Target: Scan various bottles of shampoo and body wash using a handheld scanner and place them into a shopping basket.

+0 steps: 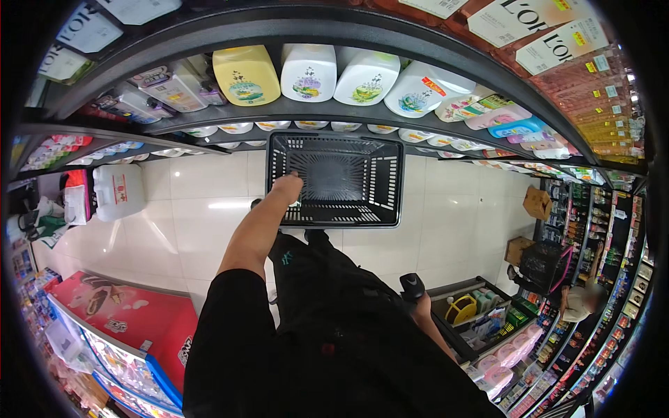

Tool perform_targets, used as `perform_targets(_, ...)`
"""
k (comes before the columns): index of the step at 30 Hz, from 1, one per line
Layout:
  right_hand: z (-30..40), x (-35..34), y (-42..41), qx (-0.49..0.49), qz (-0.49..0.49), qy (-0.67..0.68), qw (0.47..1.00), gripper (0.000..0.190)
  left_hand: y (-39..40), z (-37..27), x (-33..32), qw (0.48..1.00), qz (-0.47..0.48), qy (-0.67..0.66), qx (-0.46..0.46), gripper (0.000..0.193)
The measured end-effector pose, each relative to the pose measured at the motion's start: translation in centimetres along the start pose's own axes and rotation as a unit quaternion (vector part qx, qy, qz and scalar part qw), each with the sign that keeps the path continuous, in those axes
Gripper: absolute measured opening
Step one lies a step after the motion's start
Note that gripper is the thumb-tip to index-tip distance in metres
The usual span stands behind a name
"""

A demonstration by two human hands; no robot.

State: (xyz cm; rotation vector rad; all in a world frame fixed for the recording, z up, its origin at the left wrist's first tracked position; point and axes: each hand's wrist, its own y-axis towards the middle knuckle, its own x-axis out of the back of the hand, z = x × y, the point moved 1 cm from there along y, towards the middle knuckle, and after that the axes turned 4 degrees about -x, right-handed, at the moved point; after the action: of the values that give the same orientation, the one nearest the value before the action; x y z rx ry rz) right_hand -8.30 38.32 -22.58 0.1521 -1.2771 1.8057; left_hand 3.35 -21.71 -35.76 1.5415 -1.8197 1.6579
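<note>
My left hand is over the left part of a black plastic shopping basket, its fingers curled; whether they grip anything is hidden. No goods show on the basket's slotted bottom. At my right side, my right hand holds a dark handheld barcode scanner, its head pointing up in the view. Beyond the basket, a shelf bears a yellow pump-type bottle of body wash and several white bottles, seen from above.
White jug stands on the tiled floor at left, near a red-topped chest freezer. At right are a dark bin of goods, cardboard boxes and stocked shelves. Another person is beside a black cart.
</note>
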Motion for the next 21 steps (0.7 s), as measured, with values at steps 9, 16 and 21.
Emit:
perform_targets(9,11.9,-4.0,0.1,0.144,0.077,-0.128,0.978,0.031,-11.2,-3.5,10.0,0.954,-0.205,-0.194,-0.096,0.039)
perform_targets(16,24.5,-9.3,-3.5,0.316,0.215,0.008,0.924,0.033,-34.9,-1.7,38.7,0.658,-0.742,-0.011,-0.129,0.031)
perform_targets(21,29.6,-12.0,-6.6,0.433,0.248,0.003,0.867,0.047,-43.8,1.5,49.7,0.601,-0.794,0.058,-0.069,0.035)
